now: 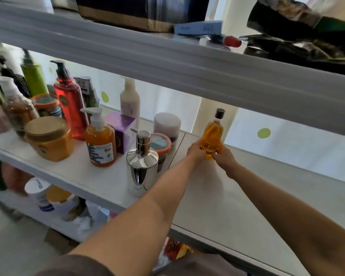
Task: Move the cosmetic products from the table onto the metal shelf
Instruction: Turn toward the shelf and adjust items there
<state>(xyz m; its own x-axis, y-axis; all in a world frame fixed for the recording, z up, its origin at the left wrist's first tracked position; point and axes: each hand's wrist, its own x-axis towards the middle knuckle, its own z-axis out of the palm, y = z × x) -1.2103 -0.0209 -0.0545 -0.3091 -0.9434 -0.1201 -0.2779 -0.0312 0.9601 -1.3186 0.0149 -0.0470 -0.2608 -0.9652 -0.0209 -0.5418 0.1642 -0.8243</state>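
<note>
Both arms out: our left grip (196,150) and right grip (225,156) are wrapped round the base of the amber bottle (211,134). It's upright, black cap on top, over the shelf (237,196) — just right of the chrome pump dispenser (141,166).

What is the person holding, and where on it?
An upright amber bottle; the left hand and the right hand both grip its lower part, near the base.
</note>
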